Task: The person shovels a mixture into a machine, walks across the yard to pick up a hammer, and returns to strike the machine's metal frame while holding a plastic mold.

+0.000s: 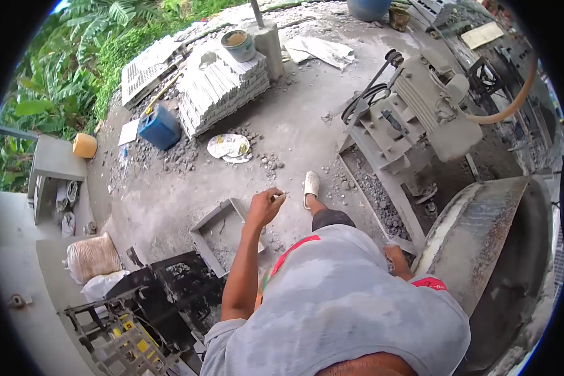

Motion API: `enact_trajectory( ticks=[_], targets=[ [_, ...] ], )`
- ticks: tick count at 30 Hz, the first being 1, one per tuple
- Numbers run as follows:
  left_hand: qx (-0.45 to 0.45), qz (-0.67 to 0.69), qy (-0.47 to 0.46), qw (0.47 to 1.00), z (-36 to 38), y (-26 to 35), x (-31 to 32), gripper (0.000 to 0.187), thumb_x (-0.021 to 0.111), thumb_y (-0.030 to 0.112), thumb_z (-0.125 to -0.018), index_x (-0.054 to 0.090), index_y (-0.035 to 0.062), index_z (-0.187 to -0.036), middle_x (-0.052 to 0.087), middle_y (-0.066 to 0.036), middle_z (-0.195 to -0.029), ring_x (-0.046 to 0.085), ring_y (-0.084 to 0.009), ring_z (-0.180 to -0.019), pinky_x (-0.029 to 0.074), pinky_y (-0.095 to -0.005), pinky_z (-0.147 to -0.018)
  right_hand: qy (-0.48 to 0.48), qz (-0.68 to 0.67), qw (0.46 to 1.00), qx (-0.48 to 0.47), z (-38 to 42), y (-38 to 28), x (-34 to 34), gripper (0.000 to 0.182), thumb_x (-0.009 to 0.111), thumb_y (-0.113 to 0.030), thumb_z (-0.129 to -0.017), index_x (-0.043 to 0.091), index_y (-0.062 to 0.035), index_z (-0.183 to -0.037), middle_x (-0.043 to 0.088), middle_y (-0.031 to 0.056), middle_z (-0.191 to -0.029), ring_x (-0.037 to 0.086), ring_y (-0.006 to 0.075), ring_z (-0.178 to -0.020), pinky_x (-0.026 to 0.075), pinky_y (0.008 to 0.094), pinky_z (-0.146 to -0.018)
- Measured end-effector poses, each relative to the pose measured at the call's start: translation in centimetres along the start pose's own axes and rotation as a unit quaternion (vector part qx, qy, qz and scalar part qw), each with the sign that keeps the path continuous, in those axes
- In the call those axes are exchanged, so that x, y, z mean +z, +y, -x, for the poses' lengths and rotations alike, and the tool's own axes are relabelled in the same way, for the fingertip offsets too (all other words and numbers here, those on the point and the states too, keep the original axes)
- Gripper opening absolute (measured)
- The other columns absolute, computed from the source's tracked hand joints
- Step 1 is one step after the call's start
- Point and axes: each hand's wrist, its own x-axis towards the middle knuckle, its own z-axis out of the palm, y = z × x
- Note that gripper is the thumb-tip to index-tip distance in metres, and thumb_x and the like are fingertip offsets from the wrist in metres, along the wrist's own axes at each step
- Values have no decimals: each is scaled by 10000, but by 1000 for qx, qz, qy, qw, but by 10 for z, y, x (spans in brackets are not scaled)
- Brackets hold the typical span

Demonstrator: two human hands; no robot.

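Note:
My left hand [267, 208] is held out in front of my body over the concrete floor, its fingers pinched together. A tiny pale bit shows at the fingertips; I cannot tell what it is. Below that hand, a rectangular metal frame [200, 241] lies on the ground. My right hand [396, 258] hangs by my side, partly hidden by my grey shirt, near the corner of a steel machine frame [413, 229] and the rusty rim of a large metal drum [476, 225]. A light clog [311, 183] is on my forward foot.
A dusty motor [429, 100] sits on the machine at right. Ahead are a stack of grey slabs [222, 94] with a bucket [238, 47] on top, a blue jerrycan [160, 127] and a flattened sack [229, 147]. Gravel is strewn about. A full sack [94, 257] and machinery [131, 341] stand at left.

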Motion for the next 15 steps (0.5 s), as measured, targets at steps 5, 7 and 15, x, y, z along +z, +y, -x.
enact_trajectory(
  ticks=[5, 7, 15],
  targets=[
    [-22, -56, 0, 998, -134, -25, -39, 248, 594, 266, -783, 652, 65, -916, 616, -156, -704, 594, -262, -638, 460, -340, -626, -96, -19, 987, -124, -105, -224, 5, 220, 593, -230, -773, 605, -24, -697, 575, 46, -590, 536, 141, -497, 436, 293, -477],
    [-23, -91, -19, 995, -190, -6, -60, 241, 593, 262, -785, 652, 64, -909, 617, -154, -708, 590, -258, -633, 457, -335, -629, -127, 103, 945, -284, -133, -337, 4, 270, 594, -286, -768, 627, -46, -887, 624, 131, -802, 595, 249, -715, 469, 344, -640],
    [49, -65, -89, 993, -421, 76, -111, 254, 599, 207, -767, 631, 19, -935, 634, -139, -733, 618, -208, -670, 457, -317, -628, -187, -31, 830, -524, -70, -718, -66, 405, 583, -342, -811, 564, -48, -1088, 638, 139, -917, 610, 237, -820, 469, 331, -741]
  ],
)
